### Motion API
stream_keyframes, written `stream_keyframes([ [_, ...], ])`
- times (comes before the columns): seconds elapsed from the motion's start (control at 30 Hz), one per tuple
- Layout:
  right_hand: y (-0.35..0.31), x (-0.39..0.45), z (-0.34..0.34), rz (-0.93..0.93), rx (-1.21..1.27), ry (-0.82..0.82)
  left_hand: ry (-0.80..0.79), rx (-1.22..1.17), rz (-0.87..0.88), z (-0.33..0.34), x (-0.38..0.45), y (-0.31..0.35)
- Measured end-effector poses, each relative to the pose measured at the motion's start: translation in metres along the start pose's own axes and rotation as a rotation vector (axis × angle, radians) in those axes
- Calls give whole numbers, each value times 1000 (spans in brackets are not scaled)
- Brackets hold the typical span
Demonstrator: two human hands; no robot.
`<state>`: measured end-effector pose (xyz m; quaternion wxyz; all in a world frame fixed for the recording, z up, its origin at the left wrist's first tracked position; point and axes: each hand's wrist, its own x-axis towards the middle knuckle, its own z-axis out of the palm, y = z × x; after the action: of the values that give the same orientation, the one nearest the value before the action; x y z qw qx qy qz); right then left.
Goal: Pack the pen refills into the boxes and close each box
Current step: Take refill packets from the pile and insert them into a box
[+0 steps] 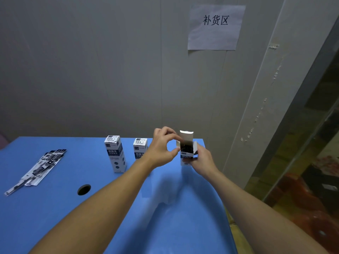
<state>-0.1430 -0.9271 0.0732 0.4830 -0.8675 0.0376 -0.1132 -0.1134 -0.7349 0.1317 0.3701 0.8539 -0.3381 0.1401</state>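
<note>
**Open refill box held up over the blue table, two closed ones behind**

Both forearms come in from the bottom of the shot and meet over the far right part of the blue table (55,208). Right hand (202,159) grips the lower half of the open box (187,153) from the right side, fingers wrapped around it, holding it upright just above the tabletop. Left hand (161,147) is at the box's top left corner, thumb and fingertips curled in and pinching one of the small side flaps.

So the box itself: white card with a dark blue printed band and white text on the front, same design as the others. Its top lid flap sticks straight up, plain white inside, and you can see a dark bunch of refill ends packed down in the opening.

Two more boxes stand upright on the table to the left, tops closed: the near closed box (115,154) and the far closed box (140,147), which is partly hidden behind the left wrist. Each has a label with a QR code on top.

Way over on the left edge there's a fanned pile of loose refill packs (39,167), long flat black-and-white sleeves. A round cable hole (84,189) sits in the tabletop between them and the arms. On the wall, a paper sign (215,27) reads 补货区.
</note>
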Motion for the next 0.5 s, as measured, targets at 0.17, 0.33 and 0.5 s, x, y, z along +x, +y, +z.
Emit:
stream_keyframes([
  [0.17,5,4,2,77,17,7,104,-16,-89,-2,-18,-18],
  [0.33,15,8,6,174,-9,-41,115,42,-237,-15,-52,-40],
  [0.5,19,15,12,186,-71,-104,69,236,-383,-29,-90,-51],
])
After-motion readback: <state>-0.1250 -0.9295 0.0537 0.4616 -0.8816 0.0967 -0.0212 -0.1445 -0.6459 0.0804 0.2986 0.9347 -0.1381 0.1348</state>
